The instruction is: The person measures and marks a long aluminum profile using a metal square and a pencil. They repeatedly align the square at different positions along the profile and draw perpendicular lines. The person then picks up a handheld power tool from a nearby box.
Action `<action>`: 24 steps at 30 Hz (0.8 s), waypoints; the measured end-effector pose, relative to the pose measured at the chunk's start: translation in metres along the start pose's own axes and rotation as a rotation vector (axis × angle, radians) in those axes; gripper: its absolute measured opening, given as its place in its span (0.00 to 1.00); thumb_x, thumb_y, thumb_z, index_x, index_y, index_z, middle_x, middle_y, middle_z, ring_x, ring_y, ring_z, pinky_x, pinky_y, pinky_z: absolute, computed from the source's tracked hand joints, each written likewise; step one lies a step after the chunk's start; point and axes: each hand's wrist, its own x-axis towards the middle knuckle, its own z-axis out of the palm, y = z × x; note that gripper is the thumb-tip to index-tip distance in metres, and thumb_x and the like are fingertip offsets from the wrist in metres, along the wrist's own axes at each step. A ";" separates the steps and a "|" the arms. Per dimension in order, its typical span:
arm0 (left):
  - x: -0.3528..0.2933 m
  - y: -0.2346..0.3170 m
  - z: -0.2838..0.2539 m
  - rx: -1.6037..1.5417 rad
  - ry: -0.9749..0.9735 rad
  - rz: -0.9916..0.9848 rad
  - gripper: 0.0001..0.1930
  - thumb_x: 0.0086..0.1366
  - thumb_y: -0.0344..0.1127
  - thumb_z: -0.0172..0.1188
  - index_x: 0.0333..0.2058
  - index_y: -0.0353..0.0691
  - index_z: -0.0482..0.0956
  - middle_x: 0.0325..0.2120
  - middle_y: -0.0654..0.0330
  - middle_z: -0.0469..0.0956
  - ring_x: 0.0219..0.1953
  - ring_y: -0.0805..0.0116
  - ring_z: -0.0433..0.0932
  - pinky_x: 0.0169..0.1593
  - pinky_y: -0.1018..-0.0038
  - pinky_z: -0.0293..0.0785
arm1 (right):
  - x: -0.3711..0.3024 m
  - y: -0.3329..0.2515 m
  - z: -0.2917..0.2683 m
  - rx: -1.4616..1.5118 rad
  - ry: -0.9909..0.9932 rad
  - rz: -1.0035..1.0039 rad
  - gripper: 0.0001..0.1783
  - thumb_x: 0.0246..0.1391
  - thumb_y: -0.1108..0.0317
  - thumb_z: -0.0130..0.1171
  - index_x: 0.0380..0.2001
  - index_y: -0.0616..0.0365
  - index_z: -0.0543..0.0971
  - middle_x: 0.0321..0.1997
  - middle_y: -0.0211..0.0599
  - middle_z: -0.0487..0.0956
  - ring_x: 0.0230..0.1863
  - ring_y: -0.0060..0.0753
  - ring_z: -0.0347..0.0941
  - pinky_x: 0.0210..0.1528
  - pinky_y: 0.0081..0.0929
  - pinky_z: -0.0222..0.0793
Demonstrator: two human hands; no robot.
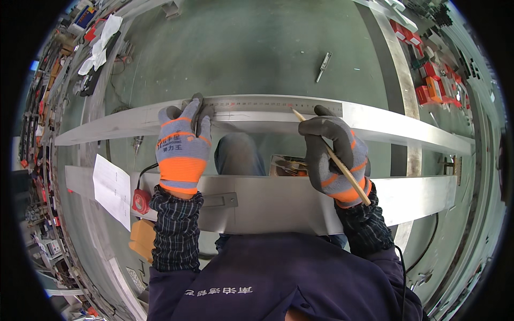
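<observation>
A long silvery metal bar runs crosswise in front of me, with a steel ruler lying along its top face. My left hand, in a grey and orange work glove, grips the left part of the ruler against the bar; its fingers partly cover that end. In my gloved right hand is a wooden pencil, held at a slant. The pencil's tip meets or hovers just over the ruler's edge; I cannot tell which. My right fingers rest close to the ruler's right end.
Nearer my body lies a wide metal bar with a rectangular cutout. By my left forearm are a paper sheet, a red tape measure and a cardboard piece. A screwdriver-like tool lies farther off; red boxes stand right.
</observation>
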 end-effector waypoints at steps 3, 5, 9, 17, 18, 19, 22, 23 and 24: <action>0.000 0.003 -0.004 -0.002 -0.033 -0.041 0.20 0.67 0.39 0.66 0.58 0.51 0.84 0.48 0.44 0.76 0.45 0.43 0.80 0.51 0.56 0.79 | -0.003 0.005 0.009 0.002 -0.025 0.022 0.10 0.49 0.81 0.60 0.36 0.58 0.81 0.32 0.39 0.82 0.33 0.45 0.81 0.48 0.38 0.81; 0.001 0.006 -0.008 -0.023 -0.102 -0.112 0.21 0.68 0.42 0.65 0.60 0.56 0.83 0.52 0.39 0.79 0.55 0.38 0.77 0.60 0.52 0.76 | -0.005 0.009 0.011 -0.054 -0.059 0.020 0.11 0.48 0.81 0.61 0.36 0.58 0.82 0.32 0.40 0.83 0.33 0.45 0.82 0.52 0.40 0.81; 0.003 0.010 -0.010 -0.063 -0.096 -0.114 0.20 0.67 0.40 0.66 0.58 0.53 0.84 0.49 0.42 0.78 0.48 0.41 0.79 0.54 0.55 0.78 | -0.009 0.014 0.014 -0.077 -0.080 0.025 0.11 0.48 0.80 0.62 0.36 0.57 0.82 0.32 0.39 0.83 0.34 0.45 0.82 0.54 0.42 0.81; 0.000 0.003 -0.006 -0.050 -0.038 -0.039 0.20 0.66 0.39 0.68 0.57 0.51 0.85 0.48 0.45 0.74 0.41 0.46 0.82 0.46 0.58 0.81 | -0.007 0.012 0.017 -0.077 -0.094 0.039 0.11 0.48 0.80 0.62 0.36 0.56 0.82 0.32 0.39 0.84 0.35 0.45 0.82 0.62 0.47 0.78; 0.000 0.003 -0.006 -0.040 -0.036 -0.034 0.20 0.66 0.39 0.68 0.57 0.51 0.85 0.48 0.45 0.74 0.41 0.46 0.82 0.46 0.58 0.81 | -0.007 0.011 0.018 -0.082 -0.094 0.039 0.11 0.48 0.80 0.62 0.36 0.56 0.82 0.32 0.39 0.84 0.35 0.45 0.82 0.62 0.47 0.78; 0.000 0.002 -0.007 -0.031 -0.034 -0.030 0.20 0.66 0.39 0.68 0.57 0.51 0.84 0.49 0.45 0.74 0.41 0.46 0.82 0.46 0.58 0.81 | -0.006 0.011 0.018 -0.086 -0.093 0.040 0.11 0.48 0.80 0.62 0.36 0.56 0.82 0.32 0.39 0.84 0.35 0.45 0.82 0.62 0.46 0.78; 0.000 0.001 -0.005 -0.019 -0.034 -0.023 0.20 0.66 0.39 0.67 0.58 0.52 0.84 0.49 0.45 0.74 0.41 0.46 0.82 0.47 0.58 0.81 | -0.007 0.011 0.018 -0.110 -0.097 0.049 0.11 0.48 0.79 0.62 0.37 0.56 0.83 0.33 0.39 0.84 0.35 0.46 0.82 0.62 0.45 0.78; -0.001 0.001 -0.003 -0.018 -0.035 -0.021 0.20 0.67 0.39 0.67 0.58 0.52 0.84 0.49 0.45 0.74 0.41 0.46 0.82 0.47 0.58 0.81 | -0.008 0.011 0.018 -0.108 -0.097 0.062 0.11 0.48 0.79 0.62 0.37 0.56 0.83 0.33 0.40 0.84 0.35 0.46 0.82 0.63 0.45 0.77; 0.000 0.001 -0.004 -0.024 -0.044 -0.028 0.21 0.67 0.39 0.67 0.58 0.52 0.84 0.49 0.45 0.73 0.42 0.46 0.82 0.47 0.58 0.81 | -0.009 0.011 0.018 -0.103 -0.097 0.075 0.11 0.48 0.79 0.62 0.37 0.57 0.83 0.33 0.40 0.84 0.35 0.46 0.82 0.63 0.45 0.77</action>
